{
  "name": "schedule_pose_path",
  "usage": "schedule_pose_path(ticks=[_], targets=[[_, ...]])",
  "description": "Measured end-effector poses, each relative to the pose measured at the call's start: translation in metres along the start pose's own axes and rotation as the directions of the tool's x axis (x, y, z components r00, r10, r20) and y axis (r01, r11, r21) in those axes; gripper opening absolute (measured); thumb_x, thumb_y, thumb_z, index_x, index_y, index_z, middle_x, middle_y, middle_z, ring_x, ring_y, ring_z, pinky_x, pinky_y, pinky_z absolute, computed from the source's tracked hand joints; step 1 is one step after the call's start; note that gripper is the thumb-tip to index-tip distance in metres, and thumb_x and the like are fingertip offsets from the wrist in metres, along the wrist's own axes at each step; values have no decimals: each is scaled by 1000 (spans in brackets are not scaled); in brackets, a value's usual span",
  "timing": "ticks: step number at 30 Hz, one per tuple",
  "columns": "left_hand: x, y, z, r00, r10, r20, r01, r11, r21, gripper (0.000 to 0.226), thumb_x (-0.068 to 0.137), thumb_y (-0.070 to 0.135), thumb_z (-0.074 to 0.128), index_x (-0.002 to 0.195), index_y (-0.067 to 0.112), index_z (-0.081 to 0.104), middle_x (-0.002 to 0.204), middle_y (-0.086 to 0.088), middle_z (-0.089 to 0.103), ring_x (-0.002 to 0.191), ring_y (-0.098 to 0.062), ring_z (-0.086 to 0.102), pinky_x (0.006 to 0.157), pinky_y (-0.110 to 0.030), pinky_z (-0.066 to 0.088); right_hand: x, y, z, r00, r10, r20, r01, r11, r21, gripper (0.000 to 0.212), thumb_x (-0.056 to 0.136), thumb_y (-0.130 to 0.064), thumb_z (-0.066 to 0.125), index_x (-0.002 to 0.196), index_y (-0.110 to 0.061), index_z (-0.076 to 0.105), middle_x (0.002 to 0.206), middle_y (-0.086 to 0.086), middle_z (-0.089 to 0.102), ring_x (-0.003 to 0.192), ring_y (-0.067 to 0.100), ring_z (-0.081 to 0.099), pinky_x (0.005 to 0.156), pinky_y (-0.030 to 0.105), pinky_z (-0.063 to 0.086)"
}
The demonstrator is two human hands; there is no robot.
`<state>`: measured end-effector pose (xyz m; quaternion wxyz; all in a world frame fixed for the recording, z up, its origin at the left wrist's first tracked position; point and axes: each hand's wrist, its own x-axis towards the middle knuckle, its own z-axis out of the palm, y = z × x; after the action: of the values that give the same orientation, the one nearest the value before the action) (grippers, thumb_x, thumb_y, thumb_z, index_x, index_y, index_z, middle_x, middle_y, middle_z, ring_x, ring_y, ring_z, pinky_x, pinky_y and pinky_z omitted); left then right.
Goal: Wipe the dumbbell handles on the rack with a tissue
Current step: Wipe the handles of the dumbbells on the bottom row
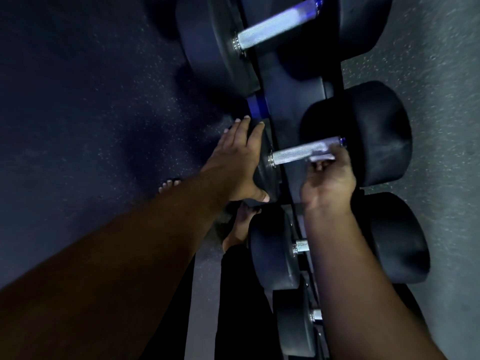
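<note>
A black dumbbell lies across the rack [285,100] in the middle of the view, its knurled metal handle [293,153] bare on the left half. My left hand [233,162] rests flat on the dumbbell's near weight head [265,172], fingers straight and thumb under its edge. My right hand [328,178] is curled at the handle's far end and pinches a pale tissue [322,158] against the metal, close to the far weight head [368,131]. Most of the tissue is hidden by the fingers.
A bigger dumbbell with a long metal handle [275,26] sits further along the rack. Two more dumbbells [275,253] lie nearer me, partly under my right forearm. Dark speckled floor spreads left, where bare feet [168,184] stand. A grey wall [441,74] runs behind.
</note>
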<state>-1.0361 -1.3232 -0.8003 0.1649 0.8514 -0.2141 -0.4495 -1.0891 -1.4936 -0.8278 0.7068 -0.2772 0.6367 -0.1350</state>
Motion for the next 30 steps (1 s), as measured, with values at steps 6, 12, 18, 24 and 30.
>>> schedule_pose_path(ticks=[6, 12, 18, 24, 30], targets=[[0, 2, 0, 1000, 2, 0, -2, 1000, -1, 158, 51, 66, 90, 159, 10, -12, 166, -20, -15, 154, -34, -13, 126, -43, -4, 5, -7, 24, 998, -29, -64, 33, 998, 60, 23, 89, 2, 58, 71, -13, 56, 63, 0, 52, 56, 12, 53, 63, 24, 46], [-1, 0, 1, 1000, 7, -6, -7, 1000, -3, 158, 51, 67, 89, 159, 10, -11, 166, -20, -14, 154, -34, -13, 126, -44, -4, 7, -8, 7, 998, -6, 63, -4, 988, 157, 21, 90, 1, 57, 74, -13, 60, 71, 1, 57, 69, 13, 56, 75, 23, 44], [0, 1, 1, 1000, 12, -20, -12, 1000, -4, 158, 50, 67, 90, 159, 10, -9, 166, -21, -12, 154, -34, -11, 126, -44, -2, 2, -8, 17, 997, -78, -25, 80, 991, 106, 20, 87, -4, 66, 73, -15, 59, 67, -3, 53, 67, 11, 54, 67, 21, 45], [-2, 0, 1, 1000, 20, -23, -20, 1000, -14, 157, 50, 66, 90, 160, 11, -8, 166, -21, -10, 154, -35, -10, 126, -45, -1, 13, -5, 16, 998, -13, 60, 12, 1000, 21, 16, 85, -4, 66, 74, -13, 59, 68, 1, 56, 68, 16, 55, 76, 29, 43], [-1, 3, 0, 1000, 5, -25, -5, 1000, -7, 158, 49, 66, 91, 160, 10, -7, 167, -20, -10, 155, -34, -9, 125, -43, -2, -5, 21, 16, 997, -9, 82, 14, 999, -53, 33, 79, -7, 71, 107, -14, 55, 85, 1, 59, 80, 16, 60, 70, 28, 50]])
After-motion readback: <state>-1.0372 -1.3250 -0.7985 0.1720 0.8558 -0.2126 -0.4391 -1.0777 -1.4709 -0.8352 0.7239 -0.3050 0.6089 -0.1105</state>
